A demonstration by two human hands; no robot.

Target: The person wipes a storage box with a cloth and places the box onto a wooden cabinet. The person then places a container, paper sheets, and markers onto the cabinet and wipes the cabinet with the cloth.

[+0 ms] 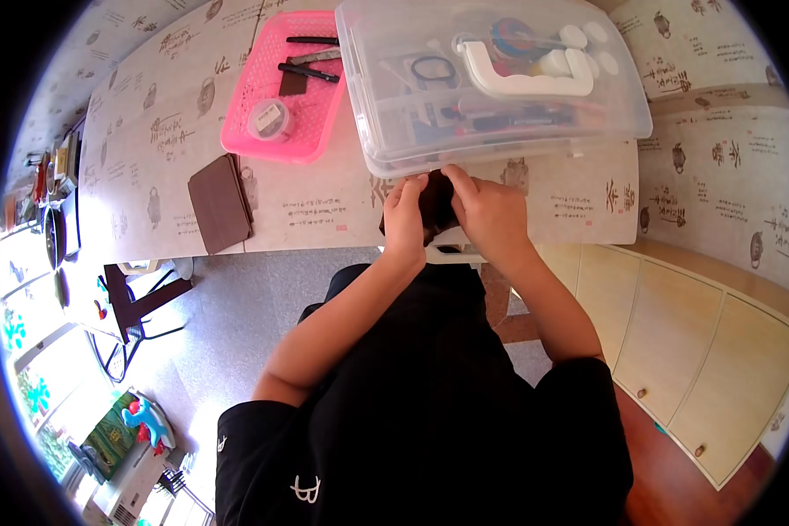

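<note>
From my station I watch a dark piece (437, 206) at the table's (307, 206) near edge, its sides pinched by the fingers of left hand (403, 217) and right hand (493, 215). Just beyond sits a clear box (403, 123), left of it a pink basket (244, 114).

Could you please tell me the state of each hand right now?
Left hand: closed, holding one side of the dark brown piece.
Right hand: closed, holding its other side.

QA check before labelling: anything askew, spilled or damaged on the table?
No spill or damage visible. Slightly askew: the brown sheets near the pink basket, edges offset. The dark piece between left hand and right hand is too shadowed to judge.
</note>
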